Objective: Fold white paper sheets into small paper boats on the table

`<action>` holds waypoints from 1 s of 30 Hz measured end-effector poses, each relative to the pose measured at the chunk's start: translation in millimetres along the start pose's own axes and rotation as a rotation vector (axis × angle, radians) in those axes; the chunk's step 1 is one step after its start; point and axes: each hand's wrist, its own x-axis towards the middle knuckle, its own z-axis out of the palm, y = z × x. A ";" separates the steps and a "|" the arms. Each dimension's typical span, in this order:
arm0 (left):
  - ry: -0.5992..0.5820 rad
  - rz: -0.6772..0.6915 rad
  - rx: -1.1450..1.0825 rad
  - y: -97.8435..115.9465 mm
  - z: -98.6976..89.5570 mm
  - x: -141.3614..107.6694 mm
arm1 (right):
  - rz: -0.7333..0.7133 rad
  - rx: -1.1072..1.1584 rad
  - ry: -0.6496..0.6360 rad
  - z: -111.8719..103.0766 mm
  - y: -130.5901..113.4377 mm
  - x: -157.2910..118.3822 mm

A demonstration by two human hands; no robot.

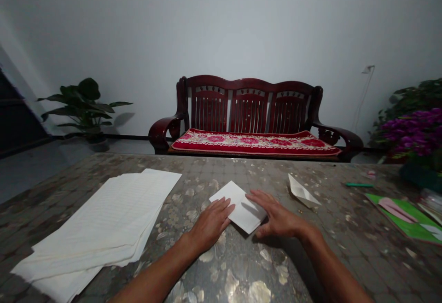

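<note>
A folded sheet of white paper (241,208) lies at an angle on the patterned table in front of me. My left hand (214,220) rests on its left corner, fingers stretched out flat. Over the right side of the paper is my right hand (276,215), its fingers extended and the thumb apart near the lower right edge. Part of the paper's right side is hidden under those fingers. A second folded piece of paper (303,192) stands partly raised on the table, beyond my right hand.
A stack of white sheets (100,220) covers the left of the table (193,266). To the right lie a green pen (359,185) and a green board (386,211) with pink-handled scissors (397,209). Purple flowers (414,130) stand behind; a wooden bench (248,109) is opposite.
</note>
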 end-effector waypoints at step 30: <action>0.029 -0.339 -0.061 27.2 -34.0 -11.1 | -0.003 0.279 0.270 47.1 -15.4 11.4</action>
